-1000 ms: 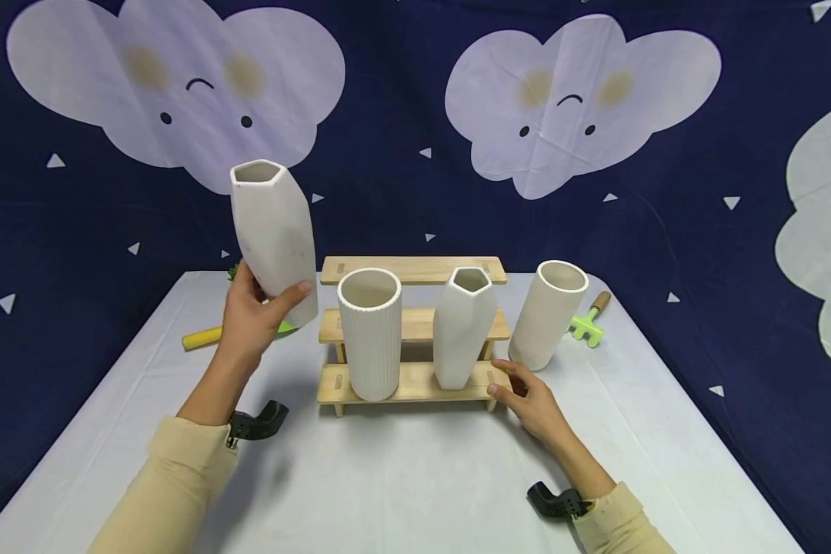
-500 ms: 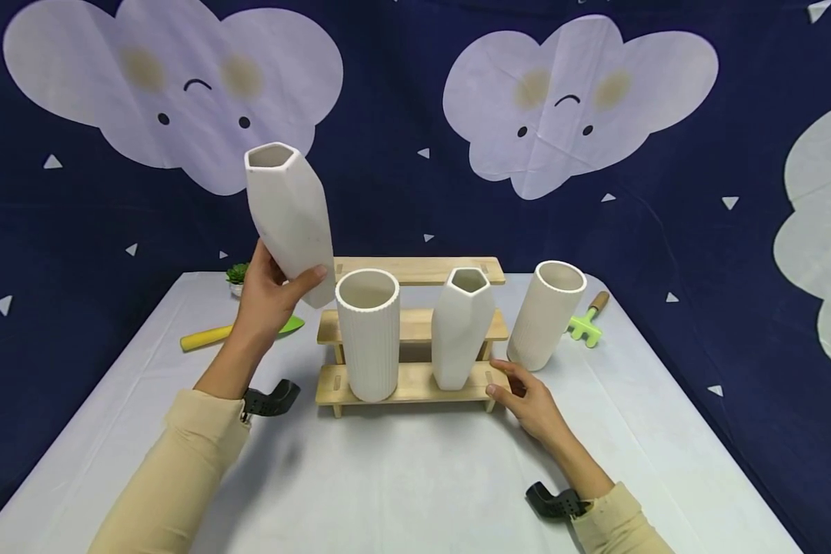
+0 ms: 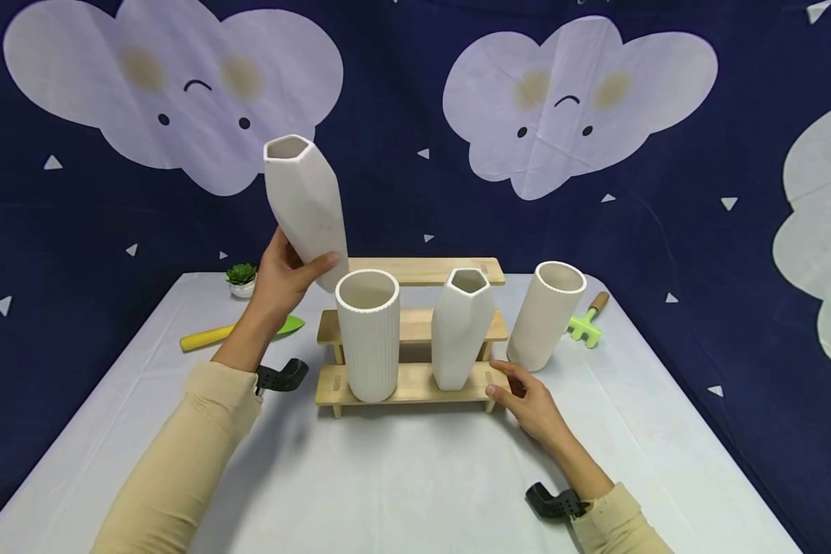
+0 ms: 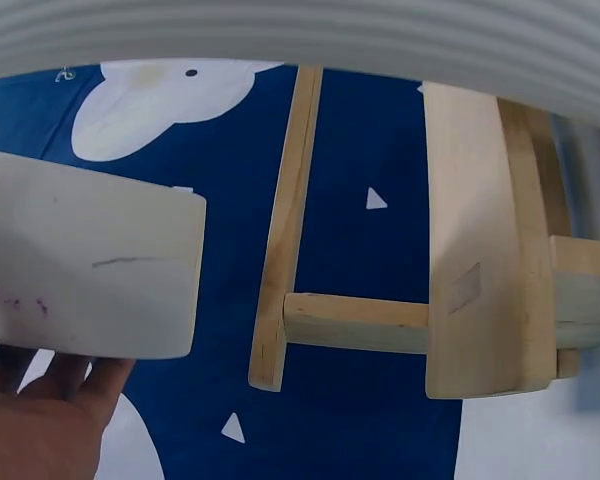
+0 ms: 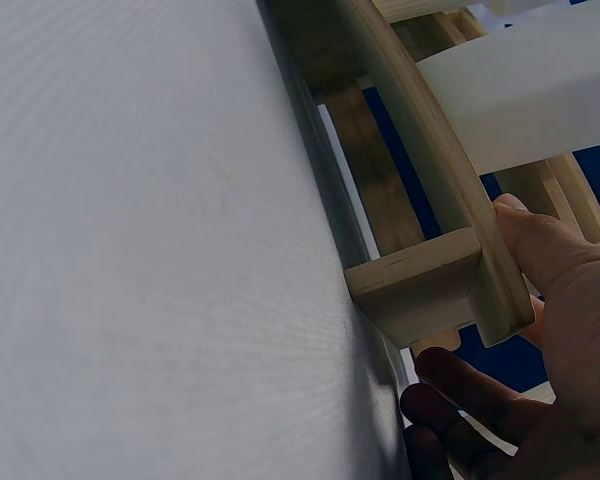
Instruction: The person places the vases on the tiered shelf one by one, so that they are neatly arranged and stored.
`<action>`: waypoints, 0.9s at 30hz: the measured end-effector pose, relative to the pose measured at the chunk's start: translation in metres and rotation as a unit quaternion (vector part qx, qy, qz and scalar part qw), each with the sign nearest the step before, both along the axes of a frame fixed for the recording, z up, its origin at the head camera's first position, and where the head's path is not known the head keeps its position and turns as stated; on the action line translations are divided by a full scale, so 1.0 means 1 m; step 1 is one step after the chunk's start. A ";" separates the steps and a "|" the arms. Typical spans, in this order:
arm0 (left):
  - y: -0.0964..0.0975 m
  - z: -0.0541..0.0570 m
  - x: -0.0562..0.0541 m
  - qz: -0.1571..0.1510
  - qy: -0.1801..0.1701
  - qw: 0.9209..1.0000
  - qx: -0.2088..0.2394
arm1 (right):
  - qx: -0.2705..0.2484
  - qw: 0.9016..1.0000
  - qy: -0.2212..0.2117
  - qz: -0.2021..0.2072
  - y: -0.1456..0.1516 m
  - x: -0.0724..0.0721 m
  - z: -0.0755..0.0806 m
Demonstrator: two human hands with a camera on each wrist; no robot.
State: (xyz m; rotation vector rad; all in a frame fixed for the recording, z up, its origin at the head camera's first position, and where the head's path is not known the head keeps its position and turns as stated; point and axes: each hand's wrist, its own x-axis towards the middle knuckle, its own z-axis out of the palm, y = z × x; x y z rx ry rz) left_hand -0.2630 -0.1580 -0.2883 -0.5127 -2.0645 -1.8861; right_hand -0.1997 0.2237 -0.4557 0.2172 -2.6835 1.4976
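My left hand [image 3: 285, 273] grips a white faceted vase [image 3: 310, 211] near its lower end, thumb in front, holding it tilted in the air. In the left wrist view the vase's flat bottom [image 4: 95, 260] shows faint purple marks, beside the three-tier wooden stand [image 4: 480, 330]. On the stand's lowest shelf [image 3: 415, 381] are a ribbed cylindrical vase [image 3: 368, 346] and a second faceted vase [image 3: 460, 331]. My right hand [image 3: 529, 404] pinches the right end of that shelf; its thumb lies against the board in the right wrist view.
Right of the stand is another white cylindrical vase [image 3: 545, 315], with a small green rake [image 3: 585, 329] behind it. To the left lie a yellow-handled green trowel [image 3: 208, 338] and a small potted succulent [image 3: 241, 277]. A dark blue cloud-print cloth [image 3: 388, 115] hangs behind.
My left hand has carried the faceted vase up and rightward, toward the stand's upper left, uncovering the succulent and trowel. My right hand stays at the shelf end.
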 end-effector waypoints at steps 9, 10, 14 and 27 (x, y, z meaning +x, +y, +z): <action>0.009 0.005 -0.018 -0.009 -0.014 1.000 -0.005 | 0.002 1.000 0.002 -0.001 0.001 0.000 -0.004; 0.010 0.005 -0.019 -0.013 -0.015 1.000 -0.003 | 0.003 1.000 0.002 0.000 0.001 0.000 -0.004; 0.014 0.007 -0.024 -0.023 -0.021 1.000 0.000 | -0.002 1.000 0.002 -0.002 0.001 0.000 -0.004; 0.023 0.007 -0.039 -0.058 -0.025 0.998 0.003 | -0.007 1.000 -0.001 -0.003 0.000 0.000 -0.003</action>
